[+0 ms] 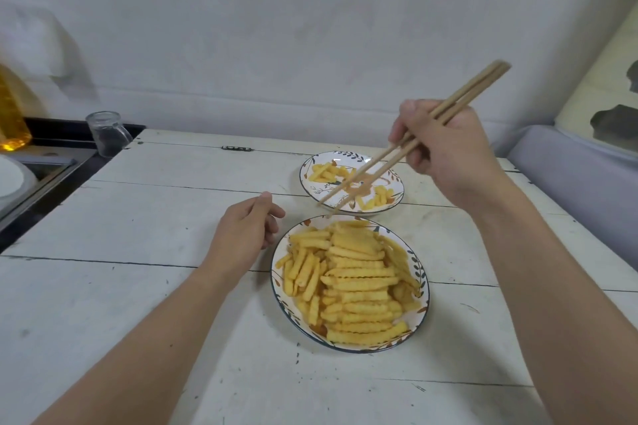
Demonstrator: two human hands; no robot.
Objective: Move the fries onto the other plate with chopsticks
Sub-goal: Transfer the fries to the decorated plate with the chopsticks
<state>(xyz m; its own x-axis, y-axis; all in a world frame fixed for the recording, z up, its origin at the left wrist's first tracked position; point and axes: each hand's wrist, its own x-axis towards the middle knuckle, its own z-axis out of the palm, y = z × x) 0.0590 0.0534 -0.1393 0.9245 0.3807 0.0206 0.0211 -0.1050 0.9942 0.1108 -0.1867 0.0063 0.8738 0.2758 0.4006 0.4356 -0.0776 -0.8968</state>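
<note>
Two plates sit on the white worktop [145,217]: the near plate [422,281] is heaped with fries [355,281], while the far plate [397,179] holds only a few, so the job looks barely begun. Right hand [448,152] grips the chopsticks [414,140], tips slightly parted and empty above the near plate's far rim; left hand [247,235] rests loosely curled, holding nothing, just left of that plate. Next, the tips must drop into the heap and pinch one fry.
</note>
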